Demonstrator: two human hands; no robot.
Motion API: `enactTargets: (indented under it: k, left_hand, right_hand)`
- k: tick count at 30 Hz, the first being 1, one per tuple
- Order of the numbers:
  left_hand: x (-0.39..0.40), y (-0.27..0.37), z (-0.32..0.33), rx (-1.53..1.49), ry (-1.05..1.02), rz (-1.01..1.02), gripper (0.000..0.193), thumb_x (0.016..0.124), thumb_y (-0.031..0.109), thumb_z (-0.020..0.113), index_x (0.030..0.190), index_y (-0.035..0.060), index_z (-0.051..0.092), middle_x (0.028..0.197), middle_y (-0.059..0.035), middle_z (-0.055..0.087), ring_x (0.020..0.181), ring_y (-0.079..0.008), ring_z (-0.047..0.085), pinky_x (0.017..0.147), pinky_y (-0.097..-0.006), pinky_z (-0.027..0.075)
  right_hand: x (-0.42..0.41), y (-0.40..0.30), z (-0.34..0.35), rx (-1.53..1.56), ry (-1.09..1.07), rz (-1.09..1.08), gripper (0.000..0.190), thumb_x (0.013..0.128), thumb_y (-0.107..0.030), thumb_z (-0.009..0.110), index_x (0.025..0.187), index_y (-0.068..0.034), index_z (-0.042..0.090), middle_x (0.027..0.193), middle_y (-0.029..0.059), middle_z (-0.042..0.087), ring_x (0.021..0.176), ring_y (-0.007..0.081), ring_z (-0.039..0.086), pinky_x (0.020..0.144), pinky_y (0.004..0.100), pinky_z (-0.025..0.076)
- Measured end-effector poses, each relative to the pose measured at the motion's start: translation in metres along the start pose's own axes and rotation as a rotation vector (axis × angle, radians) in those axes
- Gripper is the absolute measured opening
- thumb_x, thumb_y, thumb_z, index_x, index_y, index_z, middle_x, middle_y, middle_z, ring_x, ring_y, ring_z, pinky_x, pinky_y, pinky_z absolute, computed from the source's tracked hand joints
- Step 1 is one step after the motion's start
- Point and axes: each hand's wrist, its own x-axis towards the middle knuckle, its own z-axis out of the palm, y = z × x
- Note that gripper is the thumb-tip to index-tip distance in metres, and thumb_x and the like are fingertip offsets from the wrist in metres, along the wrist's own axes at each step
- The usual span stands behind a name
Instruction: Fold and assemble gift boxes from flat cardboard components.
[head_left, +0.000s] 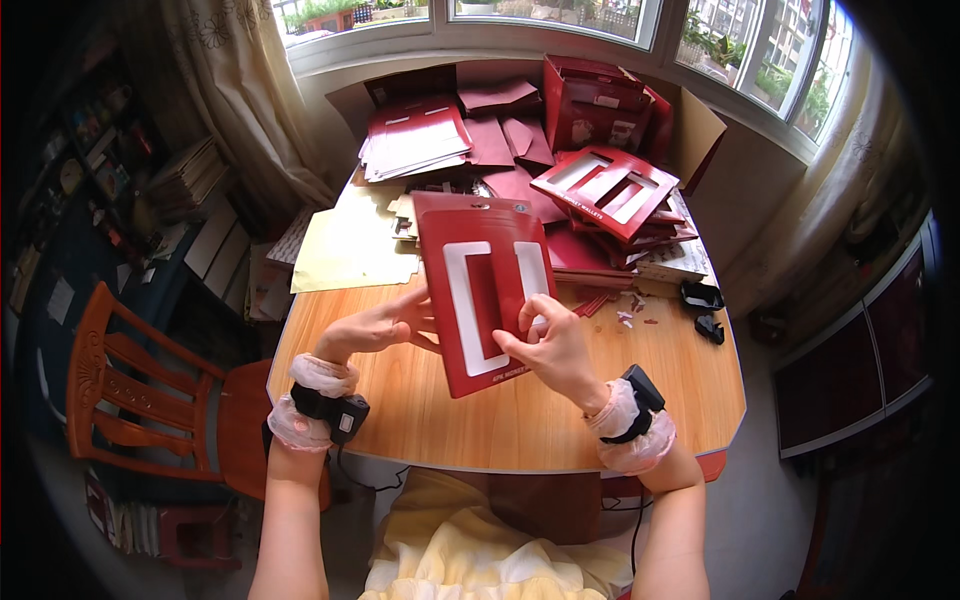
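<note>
A flat red cardboard package (487, 300) with pale cut-out windows and printed writing is tilted above the table in front of me. My left hand (379, 326) is at its left edge, with the fingertips hidden behind the card, supporting it. In front of the lower right part is my right hand (551, 345), its thumb against the red strip between the windows and its index finger curled at the right window. Whether these two fingers pinch anything is unclear. A strap with a black device is on each wrist.
Red packages (611, 191) are piled at the right, near a red box (596, 105). Another stack (416, 139) lies back left, beside a yellow sheet (352, 251). Small scraps (628, 315) and black objects (705, 307) lie on the wooden table (420, 420). A wooden chair (142, 390) stands left.
</note>
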Motion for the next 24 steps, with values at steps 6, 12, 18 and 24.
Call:
enactTargets:
  k: [6, 12, 18, 24]
  left_hand:
    - [0.013, -0.008, 0.01, 0.222, 0.267, -0.086, 0.065, 0.09, 0.021, 0.073, 0.143, 0.0008, 0.041, 0.133, -0.0087, 0.056, 0.12, -0.0164, 0.051, 0.101, -0.0334, 0.044]
    - [0.012, -0.017, -0.007, 0.088, 0.398, 0.07, 0.059, 0.091, 0.016, 0.07, 0.141, 0.0001, 0.043, 0.132, -0.0083, 0.057, 0.119, -0.0142, 0.053, 0.101, -0.0334, 0.045]
    - [-0.016, -0.006, -0.05, -0.027, 0.637, 0.118, 0.038, 0.095, 0.011, 0.063, 0.131, 0.0036, 0.053, 0.11, -0.006, 0.067, 0.091, -0.0095, 0.065, 0.079, -0.0249, 0.055]
    - [-0.061, 0.011, -0.091, -0.023, 0.914, 0.205, 0.033, 0.098, 0.016, 0.057, 0.128, 0.0027, 0.054, 0.109, -0.0081, 0.068, 0.089, -0.011, 0.068, 0.075, -0.0247, 0.056]
  right_hand:
    - [0.001, 0.011, 0.014, -0.177, 0.073, -0.256, 0.034, 0.075, -0.014, 0.083, 0.074, -0.002, 0.051, 0.072, 0.0026, 0.048, 0.05, 0.0078, 0.045, 0.044, 0.0233, 0.035]
    - [0.004, -0.003, -0.003, -0.139, 0.069, -0.243, 0.03, 0.08, -0.015, 0.08, 0.076, -0.001, 0.053, 0.073, 0.0076, 0.05, 0.054, 0.0168, 0.048, 0.05, 0.0313, 0.04]
    - [0.054, 0.018, -0.091, -0.039, 0.489, -0.139, 0.019, 0.092, -0.014, 0.066, 0.082, -0.004, 0.054, 0.069, 0.0011, 0.051, 0.054, 0.0057, 0.045, 0.046, 0.0233, 0.036]
    - [0.076, 0.062, -0.158, 0.282, 0.537, 0.326, 0.027, 0.097, -0.031, 0.061, 0.107, -0.008, 0.051, 0.082, 0.0033, 0.06, 0.064, 0.0087, 0.057, 0.052, 0.0202, 0.046]
